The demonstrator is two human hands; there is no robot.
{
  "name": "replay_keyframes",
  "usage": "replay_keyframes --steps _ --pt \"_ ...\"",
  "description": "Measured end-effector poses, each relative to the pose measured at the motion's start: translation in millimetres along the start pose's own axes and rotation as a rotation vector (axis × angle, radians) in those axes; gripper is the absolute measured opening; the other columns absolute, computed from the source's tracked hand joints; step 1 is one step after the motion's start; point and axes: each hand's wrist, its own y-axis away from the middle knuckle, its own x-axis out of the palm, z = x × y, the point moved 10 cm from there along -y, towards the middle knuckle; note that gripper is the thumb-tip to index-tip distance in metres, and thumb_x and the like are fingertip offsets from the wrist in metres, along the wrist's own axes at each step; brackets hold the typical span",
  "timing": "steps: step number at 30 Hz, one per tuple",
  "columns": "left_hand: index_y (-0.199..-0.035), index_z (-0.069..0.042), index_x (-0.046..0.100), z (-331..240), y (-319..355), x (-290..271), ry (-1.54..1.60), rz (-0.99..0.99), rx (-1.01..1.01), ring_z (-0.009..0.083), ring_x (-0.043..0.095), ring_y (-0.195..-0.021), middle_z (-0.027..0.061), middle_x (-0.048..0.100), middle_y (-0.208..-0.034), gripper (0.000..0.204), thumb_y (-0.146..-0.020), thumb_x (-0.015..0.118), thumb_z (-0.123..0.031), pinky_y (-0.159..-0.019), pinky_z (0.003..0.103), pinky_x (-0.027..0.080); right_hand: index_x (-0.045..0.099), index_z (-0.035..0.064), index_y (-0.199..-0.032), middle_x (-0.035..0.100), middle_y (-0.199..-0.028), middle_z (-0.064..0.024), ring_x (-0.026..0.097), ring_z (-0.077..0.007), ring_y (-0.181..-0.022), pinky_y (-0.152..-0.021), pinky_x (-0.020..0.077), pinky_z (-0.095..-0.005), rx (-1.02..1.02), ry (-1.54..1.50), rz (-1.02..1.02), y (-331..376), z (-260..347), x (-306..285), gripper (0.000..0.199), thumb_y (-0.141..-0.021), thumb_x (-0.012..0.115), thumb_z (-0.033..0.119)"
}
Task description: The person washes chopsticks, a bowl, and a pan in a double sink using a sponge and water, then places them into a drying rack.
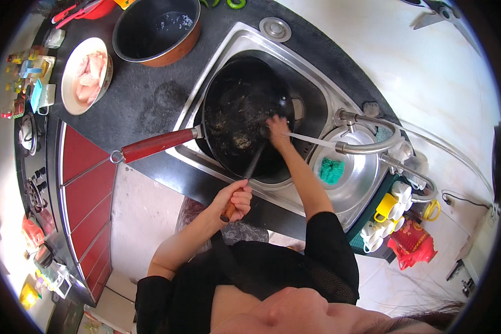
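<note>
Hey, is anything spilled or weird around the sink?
Maybe one thing: a dark, blotchy patch on the counter, between the white bowl and the sink. It looks darker than the grey around it; I can't tell if it's water or a stain. Nothing looks clearly broken.

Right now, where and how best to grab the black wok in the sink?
Wok: probably mid red handle, coming from the person's left. It's long, straight, and juts past the sink's rim over the counter, away from the running tap. Left hand would first need to release the utensil.
</note>
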Motion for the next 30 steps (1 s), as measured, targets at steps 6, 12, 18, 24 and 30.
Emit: replay_keyframes --steps 6,12,18,24,30 --pt "-0.071 -0.005 0.041 -12 1 -2 0.069 0.050 0.061 0.0037 0.035 -0.033 -0.0056 0.034 -0.045 0.023 -0.088 0.040 -0.020 -0.036 0.018 0.031 0.056 0.0090 -0.083 0.050 -0.086 -0.0135 0.049 -0.0355 -0.080 -0.071 0.0436 -0.0430 -0.178 -0.146 0.049 25 35 24 0.016 -0.069 0.051 0.005" --pt "-0.067 -0.006 0.043 -16 -5 -7 0.018 0.014 0.093 0.0036 0.033 -0.035 -0.0063 0.034 -0.045 0.022 -0.086 0.046 -0.019 -0.036 0.017 0.027 0.056 0.0101 -0.082 0.051 -0.086 -0.0122 0.049 -0.0364 -0.080 -0.069 0.0428 -0.0429 -0.109 0.015 0.085 -12 1 15 0.016 -0.066 0.057 0.011" --pt "-0.066 -0.008 0.045 -25 -8 -20 -0.067 -0.015 0.148 0.0039 0.032 -0.035 -0.0059 0.034 -0.045 0.023 -0.085 0.047 -0.020 -0.036 0.018 0.026 0.058 0.0102 -0.077 0.053 -0.087 -0.0136 0.051 -0.0350 -0.084 -0.073 0.0429 -0.0422 0.027 0.064 0.141 -19 -14 -23 0.012 -0.066 0.056 0.007" --pt "-0.067 -0.010 0.042 -32 -3 -41 -0.380 -0.172 0.224 0.0052 0.032 -0.034 -0.0051 0.034 -0.046 0.023 -0.086 0.045 -0.023 -0.034 0.018 0.025 0.057 0.0111 -0.080 0.052 -0.085 -0.0118 0.051 -0.0348 -0.084 -0.071 0.0425 -0.0427 0.003 -0.036 0.167 1 -24 3 0.015 -0.066 0.055 0.005" --pt "-0.077 -0.010 0.034 -32 40 -51 -1.086 -0.368 0.362 0.0099 0.036 -0.035 0.0006 0.037 -0.049 0.018 -0.085 0.045 -0.022 -0.033 0.021 0.029 0.052 0.0098 -0.088 0.051 -0.088 -0.0132 0.049 -0.0343 -0.082 -0.071 0.0414 -0.0406 0.109 -0.135 -0.141 11 -28 -85 0.023 -0.067 0.057 0.003"
